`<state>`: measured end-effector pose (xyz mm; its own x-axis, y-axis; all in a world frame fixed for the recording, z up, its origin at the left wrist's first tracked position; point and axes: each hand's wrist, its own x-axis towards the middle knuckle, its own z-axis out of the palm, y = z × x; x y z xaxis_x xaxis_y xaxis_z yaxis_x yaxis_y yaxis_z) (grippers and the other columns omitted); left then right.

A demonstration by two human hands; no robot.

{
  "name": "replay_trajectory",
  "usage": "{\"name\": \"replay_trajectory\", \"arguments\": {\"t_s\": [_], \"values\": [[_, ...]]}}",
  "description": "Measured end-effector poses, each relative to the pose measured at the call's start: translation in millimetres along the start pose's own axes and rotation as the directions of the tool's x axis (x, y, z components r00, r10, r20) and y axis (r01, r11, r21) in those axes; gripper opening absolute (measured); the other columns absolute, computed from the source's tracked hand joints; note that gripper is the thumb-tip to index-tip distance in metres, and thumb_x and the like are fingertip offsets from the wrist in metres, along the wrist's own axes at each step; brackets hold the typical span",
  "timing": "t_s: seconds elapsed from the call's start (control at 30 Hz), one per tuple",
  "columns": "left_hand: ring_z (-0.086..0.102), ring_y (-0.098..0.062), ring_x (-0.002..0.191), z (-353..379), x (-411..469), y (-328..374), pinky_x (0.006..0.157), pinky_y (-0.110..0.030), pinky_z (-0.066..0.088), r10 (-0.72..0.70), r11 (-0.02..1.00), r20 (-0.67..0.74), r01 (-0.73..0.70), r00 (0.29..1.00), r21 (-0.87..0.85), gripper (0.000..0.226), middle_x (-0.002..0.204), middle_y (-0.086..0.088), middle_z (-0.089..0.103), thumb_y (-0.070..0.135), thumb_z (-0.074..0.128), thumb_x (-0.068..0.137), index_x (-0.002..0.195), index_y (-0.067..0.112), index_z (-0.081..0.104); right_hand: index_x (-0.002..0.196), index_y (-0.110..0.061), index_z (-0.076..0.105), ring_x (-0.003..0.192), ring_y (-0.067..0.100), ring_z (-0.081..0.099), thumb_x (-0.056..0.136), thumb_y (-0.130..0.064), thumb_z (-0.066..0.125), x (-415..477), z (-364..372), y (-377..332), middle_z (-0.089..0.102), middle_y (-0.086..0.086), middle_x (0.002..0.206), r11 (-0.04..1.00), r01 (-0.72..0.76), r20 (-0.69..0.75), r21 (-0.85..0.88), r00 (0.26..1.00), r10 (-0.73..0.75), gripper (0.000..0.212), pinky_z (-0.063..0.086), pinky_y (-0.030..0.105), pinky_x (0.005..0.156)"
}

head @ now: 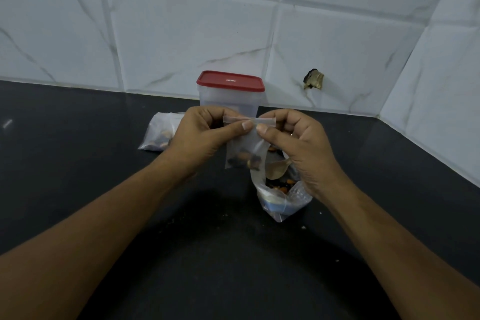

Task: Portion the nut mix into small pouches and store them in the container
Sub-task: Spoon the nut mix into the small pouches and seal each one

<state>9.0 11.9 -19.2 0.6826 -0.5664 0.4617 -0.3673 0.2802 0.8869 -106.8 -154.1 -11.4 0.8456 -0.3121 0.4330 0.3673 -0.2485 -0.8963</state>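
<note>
A small clear pouch (242, 147) is held above the counter (78, 176), in front of the container (230, 102). The pouch's sealing strip is pinched at its left end between the thumb and curled fingers of the left hand (200, 135). The right end is pinched in the same manner by the right hand (298, 148). The two thumb tips nearly meet at the middle of the strip. A small portion of nut mix (244, 160) is seen at the bottom of the pouch.

The container is placed at the back edge of the counter, against the tiled wall (181, 21), and is closed by a red lid (230, 81). A larger open bag (281, 193) of nut mix is located under the right hand, nearer the front edge. A filled pouch (159, 135) is laid to the left of the container, partly hidden by the left hand. A broken hole (314, 79) is visible in the wall towards the counter's back right corner.
</note>
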Motion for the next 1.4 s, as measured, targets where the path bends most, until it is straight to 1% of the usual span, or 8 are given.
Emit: {"name": "replay_trajectory", "arguments": {"t_s": [0.33,0.47,0.6,0.73,0.9,1.07,1.2,1.4], "values": [[0.075,-0.019,0.096,2.9,-1.3,-0.6,0.077,-0.026,0.06,0.0,0.999,0.014,0.0,1.0,0.049,0.023,0.101,-0.008,0.078,0.013,0.074,0.088,0.108,0.002,0.074,0.091,-0.014,0.073,0.083,0.012,0.07,0.093,-0.007,0.072,1.5,-2.1,-2.3,0.074,-0.003,0.083,0.999,0.022,-0.05,-0.033,0.998,-0.023,0.007,0.059,0.026,0.078],[0.069,-0.037,0.09,0.0,1.5,-2.6,0.073,-0.029,0.061,0.009,1.0,-0.052,-0.009,0.999,-0.01,0.034,0.097,-0.02,0.076,0.024,0.077,0.08,0.099,-0.003,0.075,0.092,-0.012,0.075,0.085,0.018,0.07,0.091,-0.009,0.076,3.2,-7.3,-4.4,0.074,0.005,0.086,1.0,-0.004,-0.088,-0.002,0.996,0.004,0.003,0.059,0.033,0.079],[0.066,-0.033,0.085,0.3,0.5,-2.1,0.073,-0.027,0.06,0.018,0.999,-0.041,-0.019,0.999,-0.029,0.029,0.096,-0.03,0.071,0.023,0.077,0.079,0.092,-0.003,0.074,0.097,-0.012,0.075,0.087,0.013,0.071,0.088,-0.004,0.077,2.6,-5.1,-4.5,0.076,0.002,0.091,0.999,-0.006,-0.062,0.032,0.998,0.008,0.012,0.059,0.026,0.076],[0.07,-0.026,0.087,-0.2,0.8,-2.5,0.079,-0.033,0.061,0.012,0.999,-0.004,-0.012,1.0,-0.032,0.022,0.092,-0.022,0.073,0.014,0.075,0.086,0.088,-0.007,0.068,0.094,-0.01,0.074,0.082,0.007,0.069,0.088,-0.002,0.076,2.3,-4.2,-4.2,0.074,-0.005,0.084,1.0,0.003,-0.054,0.003,0.999,-0.002,0.01,0.056,0.019,0.072],[0.068,-0.007,0.08,3.3,-1.0,-3.2,0.069,-0.019,0.054,0.05,0.999,0.021,-0.05,0.999,0.004,0.011,0.086,-0.002,0.071,0.006,0.068,0.094,0.095,-0.005,0.067,0.091,-0.013,0.072,0.078,0.005,0.067,0.092,-0.004,0.073,1.9,-2.8,-4.0,0.071,-0.007,0.08,0.999,0.024,-0.028,-0.044,0.999,-0.025,0.008,0.055,0.019,0.071],[0.073,-0.015,0.092,5.7,-2.2,-2.2,0.073,-0.023,0.057,0.048,0.997,0.047,-0.051,0.998,0.06,0.016,0.098,-0.005,0.077,0.012,0.073,0.091,0.106,0.006,0.072,0.095,-0.01,0.073,0.08,0.006,0.068,0.092,-0.005,0.073,1.5,-4.9,-3.5,0.072,-0.004,0.084,0.997,0.041,-0.028,-0.067,0.999,-0.043,0.006,0.055,0.019,0.074],[0.07,-0.004,0.078,5.9,-3.4,0.5,0.067,-0.017,0.054,0.034,0.999,0.008,-0.034,0.999,0.004,0.005,0.083,0.003,0.076,0.006,0.07,0.092,0.095,0.008,0.073,0.101,-0.012,0.073,0.089,0.014,0.073,0.089,-0.005,0.076,2.3,-4.2,-4.4,0.077,0.003,0.095,1.0,0.022,-0.021,-0.017,1.0,-0.022,0.014,0.059,0.028,0.079],[0.064,-0.022,0.087,2.1,-1.1,-1.9,0.076,-0.033,0.056,-0.002,0.999,-0.021,0.001,1.0,-0.048,0.007,0.092,-0.01,0.071,0.016,0.074,0.088,0.082,0.014,0.07,0.091,-0.015,0.074,0.081,0.021,0.069,0.09,-0.007,0.076,2.7,-6.3,-5.8,0.073,0.005,0.083,1.0,0.004,-0.089,-0.002,0.996,-0.004,0.008,0.058,0.055,0.09]]}}
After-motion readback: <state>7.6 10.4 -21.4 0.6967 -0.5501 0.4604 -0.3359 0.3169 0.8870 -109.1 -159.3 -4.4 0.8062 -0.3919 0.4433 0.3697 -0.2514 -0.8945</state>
